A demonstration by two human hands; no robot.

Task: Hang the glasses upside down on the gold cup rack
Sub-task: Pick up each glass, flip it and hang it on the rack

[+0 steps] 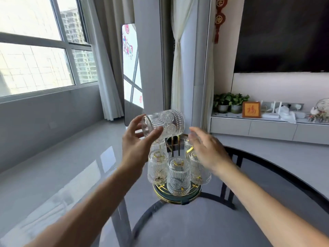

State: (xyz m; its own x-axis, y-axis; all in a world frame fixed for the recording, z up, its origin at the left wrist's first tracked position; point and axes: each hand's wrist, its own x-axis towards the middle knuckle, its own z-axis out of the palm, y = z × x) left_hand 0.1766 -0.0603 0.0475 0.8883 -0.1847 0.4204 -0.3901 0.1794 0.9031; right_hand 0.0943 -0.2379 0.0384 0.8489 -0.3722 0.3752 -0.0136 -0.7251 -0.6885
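The left hand (137, 139) forms the grip, thumb and fingers clasped around a clear ribbed drinking glass with pressed round medallions (164, 123), which lies on its side with its long axis roughly level, one end toward the palm, the other pointing right. Directly below and slightly right of that grip stands the gold wire cup rack on its round dark tray (175, 197), with a bare gold prong (178, 139) just under the glass's right end; the move to come seems to turn on tipping the glass mouth-down over it. Five matching glasses (178, 176) appear to hang inverted around the rack already. Right of the grip, the right hand (207, 148) hovers spread and empty beside the rack. Beneath is a round glass worktop with a dark frame (178, 225), then glossy grey floor (53, 166).
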